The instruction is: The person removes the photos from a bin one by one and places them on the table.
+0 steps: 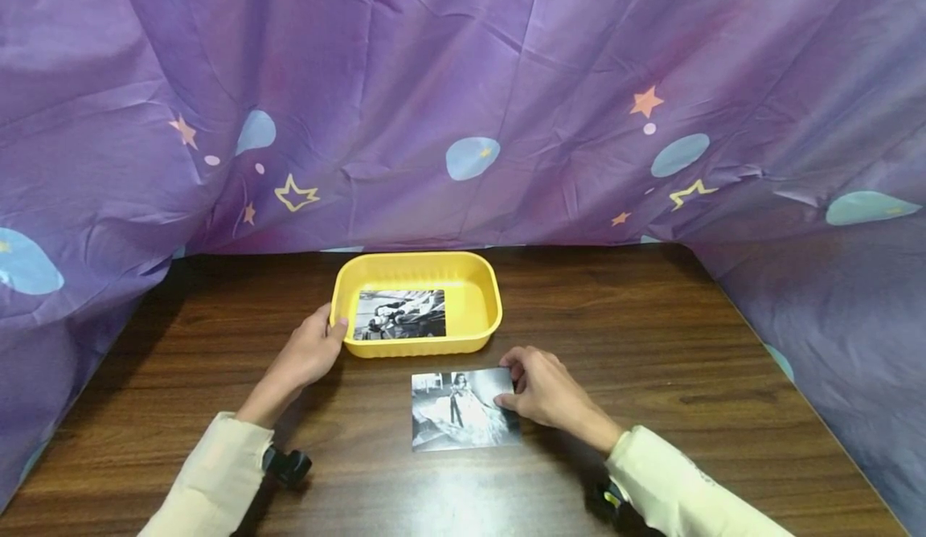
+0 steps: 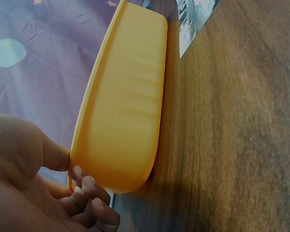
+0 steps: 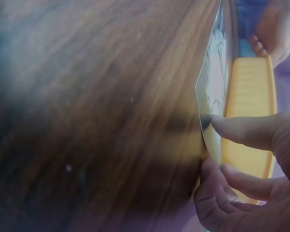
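A yellow plastic tray (image 1: 470,336) stands toward the back of the table, with one black-and-white photo (image 1: 401,314) lying inside on its left part. My left hand (image 1: 313,348) grips the tray's left end, thumb over the rim and fingers against the outer wall, as the left wrist view shows on the tray wall (image 2: 125,96). In front of the tray, my right hand (image 1: 546,388) pinches the right edge of a second black-and-white photo (image 1: 463,412), which pictures a figure in a pale gown. From the right wrist, this photo (image 3: 213,82) appears edge-on between thumb and fingers, close over the table.
The dark wood-grain table (image 1: 615,304) carries a bright glare spot near its front. A purple curtain (image 1: 405,103) with stars and blue shapes hangs behind and along both sides. Each sleeve has a dark wrist device, one (image 1: 288,466) on the left.
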